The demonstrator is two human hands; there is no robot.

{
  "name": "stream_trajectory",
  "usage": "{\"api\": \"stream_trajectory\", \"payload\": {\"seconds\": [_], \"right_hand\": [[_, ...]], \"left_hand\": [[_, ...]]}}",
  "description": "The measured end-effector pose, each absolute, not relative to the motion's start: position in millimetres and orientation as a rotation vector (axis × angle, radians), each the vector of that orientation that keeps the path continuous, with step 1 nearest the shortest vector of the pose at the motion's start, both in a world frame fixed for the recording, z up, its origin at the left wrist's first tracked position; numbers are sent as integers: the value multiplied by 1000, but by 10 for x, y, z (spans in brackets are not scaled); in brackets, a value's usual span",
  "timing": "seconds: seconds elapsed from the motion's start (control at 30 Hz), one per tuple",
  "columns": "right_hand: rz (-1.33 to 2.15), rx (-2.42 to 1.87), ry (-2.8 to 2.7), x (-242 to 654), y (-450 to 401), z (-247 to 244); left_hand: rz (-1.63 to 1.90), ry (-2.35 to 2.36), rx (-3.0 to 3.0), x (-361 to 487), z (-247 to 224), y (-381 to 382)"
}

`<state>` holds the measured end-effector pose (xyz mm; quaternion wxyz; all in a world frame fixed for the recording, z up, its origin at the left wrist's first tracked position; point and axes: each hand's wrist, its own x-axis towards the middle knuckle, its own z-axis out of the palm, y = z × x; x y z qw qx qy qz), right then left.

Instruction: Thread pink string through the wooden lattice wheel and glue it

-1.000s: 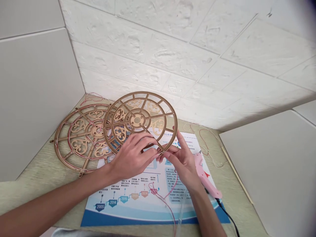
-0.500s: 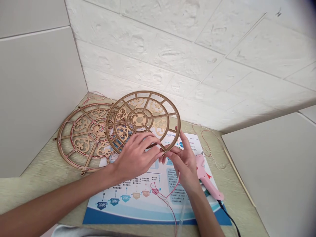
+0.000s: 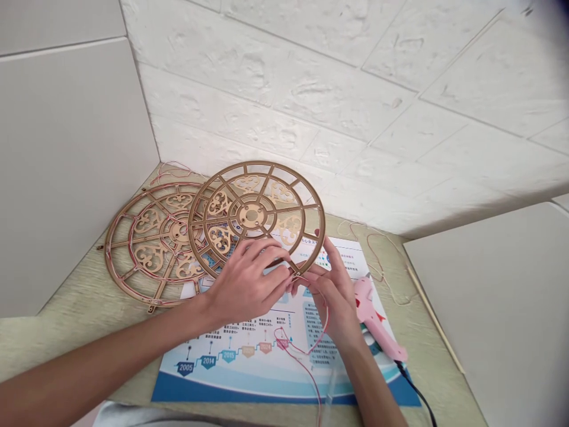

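A round bronze-coloured openwork frame [image 3: 303, 225] with spokes and scroll ornaments is tilted up in both hands. My left hand [image 3: 251, 276] is closed over its lower right rim, fingertips pinched near a small spot where a thin wire meets the rim. My right hand [image 3: 333, 290] holds the same rim from the right, its index finger behind the edge and its thumb just below. A pink-and-white wire [image 3: 326, 323] runs from the rim past the right thumb and loops down over the printed sheet. What lies between the left fingertips is hidden.
A similar round frame [image 3: 109, 267] with wires along its rings lies at the left. Under the hands is a printed sheet [image 3: 213, 385]. A pink glue gun [image 3: 380, 332] with a black cord lies at the right. Loose wires [image 3: 377, 270] lie near the white wall [image 3: 267, 71].
My right thumb has drawn back slightly from the rim, and the wire now shows as a loop beside it. The frame and my left hand have hardly moved.
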<state>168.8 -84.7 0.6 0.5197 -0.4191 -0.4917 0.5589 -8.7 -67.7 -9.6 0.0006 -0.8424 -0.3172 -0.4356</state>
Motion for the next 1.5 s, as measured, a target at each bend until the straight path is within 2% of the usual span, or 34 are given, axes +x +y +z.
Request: {"api": "stream_trajectory", "payload": {"seconds": [0.53, 1.2, 1.5], "right_hand": [[1306, -1064, -1187, 1650, -825, 4], [1458, -916, -1052, 1649, -671, -58], [1467, -864, -1067, 1725, -672, -72]], "left_hand": [[-1399, -1001, -2664, -97, -55, -675], [-1268, -927, -2733, -61, 14, -593], [-859, -998, -2982, -198, 370, -573]]}}
